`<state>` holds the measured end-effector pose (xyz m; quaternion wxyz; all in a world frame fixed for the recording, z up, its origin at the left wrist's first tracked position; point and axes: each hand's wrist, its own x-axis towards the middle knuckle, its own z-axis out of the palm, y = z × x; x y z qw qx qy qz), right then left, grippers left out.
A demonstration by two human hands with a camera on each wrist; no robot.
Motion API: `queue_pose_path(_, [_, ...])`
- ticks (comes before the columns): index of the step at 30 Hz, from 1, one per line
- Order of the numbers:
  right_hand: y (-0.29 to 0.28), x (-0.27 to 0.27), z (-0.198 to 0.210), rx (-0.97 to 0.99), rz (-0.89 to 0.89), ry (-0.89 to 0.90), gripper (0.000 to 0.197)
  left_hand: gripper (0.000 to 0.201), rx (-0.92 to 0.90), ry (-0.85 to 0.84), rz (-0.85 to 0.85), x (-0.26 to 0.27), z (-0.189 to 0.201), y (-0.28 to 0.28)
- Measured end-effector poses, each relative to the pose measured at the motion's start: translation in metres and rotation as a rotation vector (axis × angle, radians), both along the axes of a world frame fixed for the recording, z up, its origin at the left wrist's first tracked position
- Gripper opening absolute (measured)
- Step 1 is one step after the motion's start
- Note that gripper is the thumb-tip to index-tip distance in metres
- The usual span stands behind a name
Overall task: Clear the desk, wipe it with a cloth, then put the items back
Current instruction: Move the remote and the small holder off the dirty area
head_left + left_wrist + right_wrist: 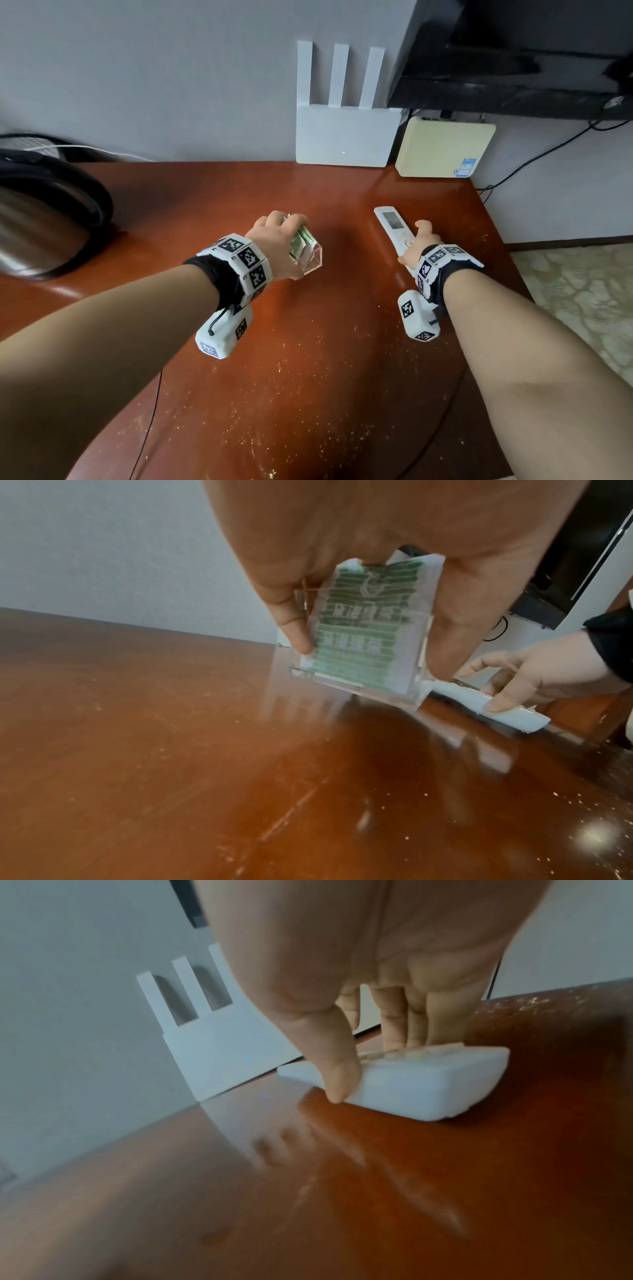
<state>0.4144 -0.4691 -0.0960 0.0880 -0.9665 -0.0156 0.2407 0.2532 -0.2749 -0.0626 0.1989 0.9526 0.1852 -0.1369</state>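
Observation:
My left hand grips a clear acrylic holder filled with green tea sachets, thumb on one side and fingers on the other. The left wrist view shows the holder tilted, its base close to the red-brown desk; whether it touches is unclear. My right hand grips a white remote near the desk's right side. In the right wrist view the thumb presses the remote's side and the fingers lie on its buttons.
A steel kettle stands at the left. A white router and a cream box lean against the back wall under a dark TV. Crumbs speckle the desk's front. Cables hang past the right edge.

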Motion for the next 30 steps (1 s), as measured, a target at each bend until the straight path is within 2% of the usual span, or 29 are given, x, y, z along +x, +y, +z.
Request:
queue_pose_path(7, [0.035,-0.047,0.036,0.071,0.115,-0.034,0.08,0.084,0.015,-0.027,-0.036,-0.036,0.026,0.027])
queue_pose_path(15, [0.102,-0.137,0.067,0.032,0.43,0.021,0.088,0.082,0.044,-0.041,-0.03,-0.135,0.055,0.091])
queue_pose_path(20, [0.159,-0.2,0.072,-0.035,0.642,0.014,0.078,0.086,0.071,0.033,0.032,-0.209,0.063,0.142])
queue_pose_path(24, [0.209,-0.25,0.07,-0.07,0.815,0.027,0.075,0.078,0.145,0.084,0.088,-0.269,0.062,0.18])
queue_pose_path(30, [0.28,-0.306,0.052,-0.024,0.977,-0.02,0.068,0.08,0.215,0.187,0.136,-0.337,0.049,0.218])
